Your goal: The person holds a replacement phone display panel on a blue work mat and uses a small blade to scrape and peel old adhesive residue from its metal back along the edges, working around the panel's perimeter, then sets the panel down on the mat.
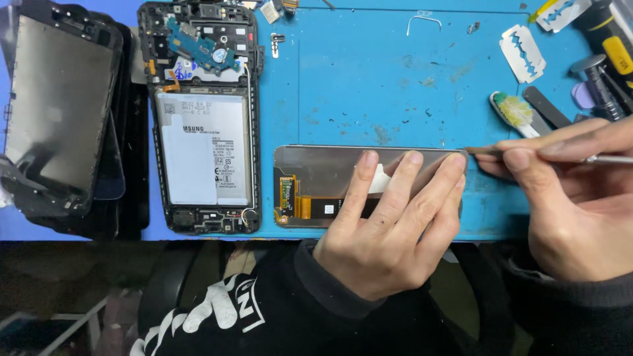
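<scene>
At the far left of the bench (369, 79), a stack of dark screens (62, 112) lies partly off the blue mat. Just beside it, to the right, an opened phone (204, 118) lies face down with its back off: a white battery (206, 148) fills its middle, and a small blue board (201, 47) sits near its top end.

Right of the phone, near the front edge of the mat, lies the panel (316, 170), a loose display turned back side up, grey-brown, with an orange flex cable (293, 196) at its left end. The left hand (389, 224) rests flat on the panel's right half, its grip spread, fingers fanned out and pressing the glass down; the fingertips reach the far long edge. It pinches nothing.

At the panel's upper right corner, the thin tip of a tool (484, 151) touches the edge. The right hand (573, 198) holds this tool just beside the panel, its grip pressed together, thumb and fingers pinching the metal shaft, which runs off to the right. So the panel lies under the left hand and just left of the right one.

Beyond the right hand, farther back on the mat, lie a worn toothbrush (517, 113), a razor blade (522, 53) and a black spudger (547, 107), well apart from the panel
</scene>
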